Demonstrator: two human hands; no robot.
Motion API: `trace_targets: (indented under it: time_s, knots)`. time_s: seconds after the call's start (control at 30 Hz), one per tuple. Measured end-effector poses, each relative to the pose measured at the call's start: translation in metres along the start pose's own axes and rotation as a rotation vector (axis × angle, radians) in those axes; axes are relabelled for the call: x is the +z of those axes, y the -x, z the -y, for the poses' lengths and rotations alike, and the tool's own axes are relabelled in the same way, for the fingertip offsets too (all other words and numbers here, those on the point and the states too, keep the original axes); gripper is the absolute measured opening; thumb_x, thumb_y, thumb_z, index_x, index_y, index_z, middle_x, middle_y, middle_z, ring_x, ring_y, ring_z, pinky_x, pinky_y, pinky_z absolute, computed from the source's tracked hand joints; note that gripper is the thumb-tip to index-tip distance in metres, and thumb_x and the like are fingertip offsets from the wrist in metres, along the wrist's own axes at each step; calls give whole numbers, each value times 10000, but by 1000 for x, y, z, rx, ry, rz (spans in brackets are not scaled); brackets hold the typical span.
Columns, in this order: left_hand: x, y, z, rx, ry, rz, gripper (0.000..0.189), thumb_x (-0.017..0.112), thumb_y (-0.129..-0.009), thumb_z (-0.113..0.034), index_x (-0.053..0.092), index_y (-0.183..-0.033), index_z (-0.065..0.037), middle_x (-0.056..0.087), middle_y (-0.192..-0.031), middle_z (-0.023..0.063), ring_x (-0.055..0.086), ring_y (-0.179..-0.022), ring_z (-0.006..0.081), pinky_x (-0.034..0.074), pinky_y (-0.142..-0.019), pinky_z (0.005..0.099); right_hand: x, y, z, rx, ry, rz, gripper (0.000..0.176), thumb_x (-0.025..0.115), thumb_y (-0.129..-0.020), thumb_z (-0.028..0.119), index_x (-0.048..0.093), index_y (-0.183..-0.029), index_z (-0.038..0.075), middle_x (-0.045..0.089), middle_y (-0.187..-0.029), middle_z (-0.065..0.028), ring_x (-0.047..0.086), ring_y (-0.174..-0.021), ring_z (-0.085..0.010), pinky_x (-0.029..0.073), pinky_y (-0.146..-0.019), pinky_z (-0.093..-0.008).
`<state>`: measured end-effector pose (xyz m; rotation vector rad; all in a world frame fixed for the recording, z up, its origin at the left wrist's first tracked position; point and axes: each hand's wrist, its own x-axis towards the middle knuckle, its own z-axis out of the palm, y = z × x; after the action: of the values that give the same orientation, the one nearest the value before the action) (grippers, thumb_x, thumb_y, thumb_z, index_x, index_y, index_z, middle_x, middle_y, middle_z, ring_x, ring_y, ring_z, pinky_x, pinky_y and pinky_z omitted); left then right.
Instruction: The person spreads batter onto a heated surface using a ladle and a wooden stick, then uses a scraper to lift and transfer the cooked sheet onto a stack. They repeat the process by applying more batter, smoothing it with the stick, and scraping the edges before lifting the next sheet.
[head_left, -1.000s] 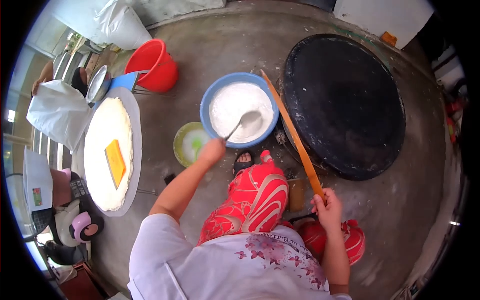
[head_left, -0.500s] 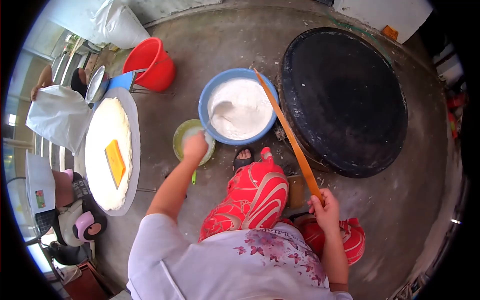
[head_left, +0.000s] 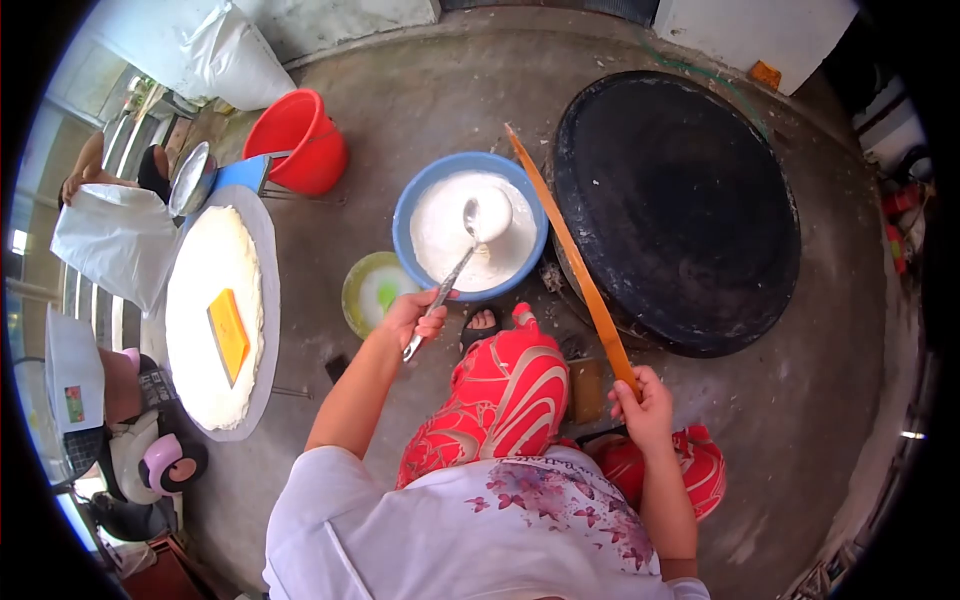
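My left hand [head_left: 416,318] is closed around the handle of a metal ladle [head_left: 455,275]. The ladle's bowl end is over the white batter in a blue basin [head_left: 405,240], near the middle of the batter. My right hand [head_left: 645,402] grips the lower end of a long flat wooden stick [head_left: 580,270], which slants up and left between the basin and a large round black griddle [head_left: 680,210]. Just left of the basin, below it, a green bowl [head_left: 352,300] holds whitish liquid and a bright green thing.
A red bucket [head_left: 305,150] stands at the upper left. Left of me, a round board [head_left: 263,330] bears a white sheet of food [head_left: 200,330] and a yellow scraper [head_left: 229,335]. Another person's arm [head_left: 88,165] is beside a white bag [head_left: 120,235] at the far left.
My left hand has moved from over the green bowl to the near side of the basin, and the ladle is now in it. My right hand and the stick have hardly moved.
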<state>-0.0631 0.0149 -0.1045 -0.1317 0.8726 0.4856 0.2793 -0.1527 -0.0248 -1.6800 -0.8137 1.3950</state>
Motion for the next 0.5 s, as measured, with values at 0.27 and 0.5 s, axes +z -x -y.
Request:
trace_targets:
  time_s: [0.27, 0.5]
  knots:
    - [55, 93, -2, 433, -437, -46, 304, 408, -890, -224, 476, -1092, -8, 447, -571, 47, 319, -375, 77, 255, -321, 201, -2, 3, -3, -32, -53, 13, 62, 503, -856, 76, 493, -882, 21, 561, -699, -27, 481, -508, -50, 377, -469, -169]
    - [93, 116, -1, 590, -486, -42, 296, 416, -898, -213, 484, -1083, 7, 463, -571, 58, 335, -373, 81, 256, -316, 205, -12, 4, -2, -24, -213, -57, 229, 494, -873, 123, 527, -1070, 12, 563, -743, -15, 475, -577, -35, 356, -498, -155]
